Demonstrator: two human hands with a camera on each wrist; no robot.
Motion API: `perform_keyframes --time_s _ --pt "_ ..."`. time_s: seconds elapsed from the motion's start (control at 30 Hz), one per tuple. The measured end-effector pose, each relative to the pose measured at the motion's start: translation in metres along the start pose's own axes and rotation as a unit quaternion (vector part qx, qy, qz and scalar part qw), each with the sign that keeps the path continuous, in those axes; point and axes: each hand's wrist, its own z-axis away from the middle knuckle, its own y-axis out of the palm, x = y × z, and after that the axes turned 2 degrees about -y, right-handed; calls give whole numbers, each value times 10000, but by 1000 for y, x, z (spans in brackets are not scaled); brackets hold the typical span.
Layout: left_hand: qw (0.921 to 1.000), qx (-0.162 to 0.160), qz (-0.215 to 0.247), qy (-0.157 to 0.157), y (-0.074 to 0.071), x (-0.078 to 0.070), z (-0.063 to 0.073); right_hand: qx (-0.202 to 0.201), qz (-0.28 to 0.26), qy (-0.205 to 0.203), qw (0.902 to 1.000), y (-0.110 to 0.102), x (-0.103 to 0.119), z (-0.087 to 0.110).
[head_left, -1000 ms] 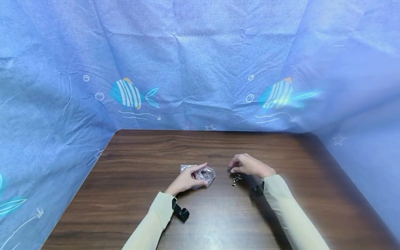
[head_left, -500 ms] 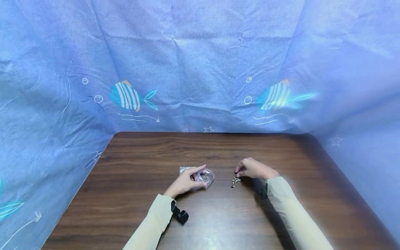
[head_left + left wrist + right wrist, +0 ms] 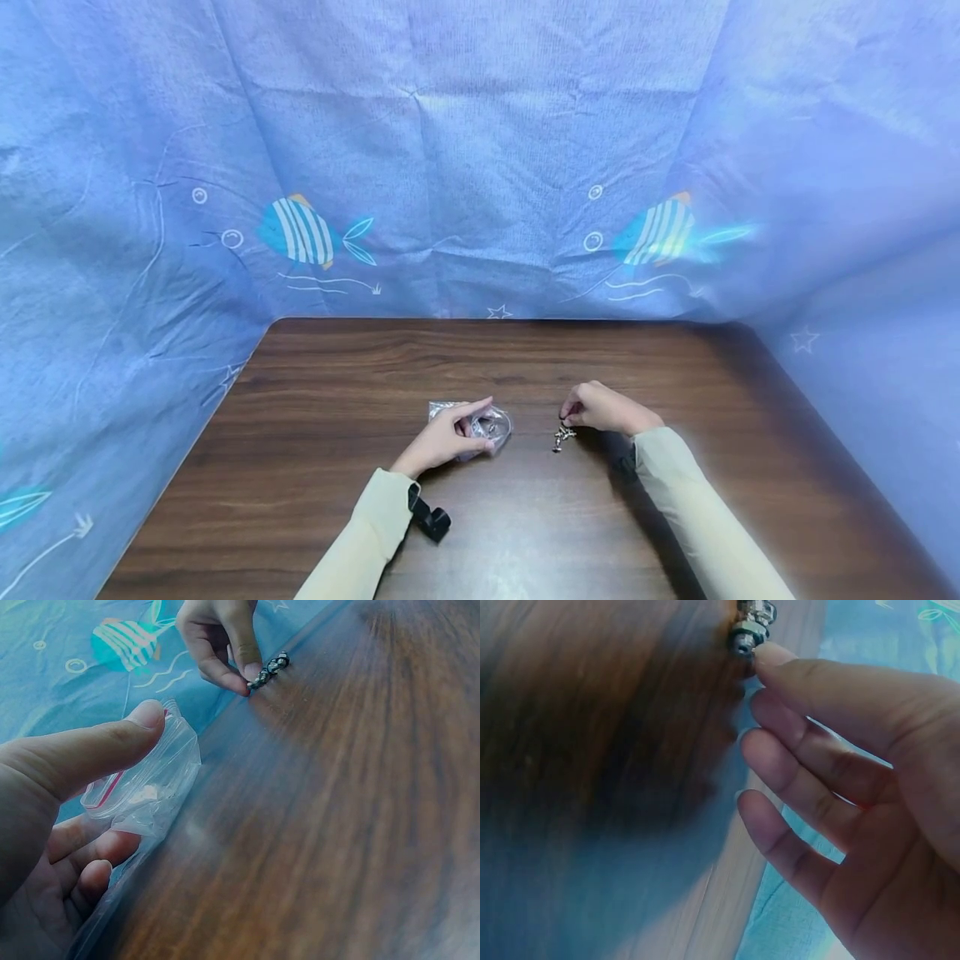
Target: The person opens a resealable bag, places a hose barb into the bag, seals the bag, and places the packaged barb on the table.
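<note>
Small metal pieces (image 3: 278, 663) on tabletop (image 3: 517, 517), right of plastic bag (image 3: 176, 776): likely light, hard, slippery; pinch singly. Bag thin, limp; hold by mouth. Left hand (image 3: 444, 435) grips bag between spread thumb and fingers. Right hand (image 3: 603, 408): fingertips touching pieces; whether pinched, cannot tell.

Plastic bag (image 3: 176, 780): clear, thin, creased; red line along the seal; mouth spread open. Metal parts (image 3: 563, 435): small, shiny, silvery and dark; bunched in a small pile on the worktop (image 3: 352, 367), right of the bag and apart from it.
</note>
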Motion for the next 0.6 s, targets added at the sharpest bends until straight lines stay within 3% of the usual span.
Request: perform_keyframes --time_s 0.6 --pt "10000 -44 -45 61 0 0 -1 -163 151 -216 9995 5 7 -7"
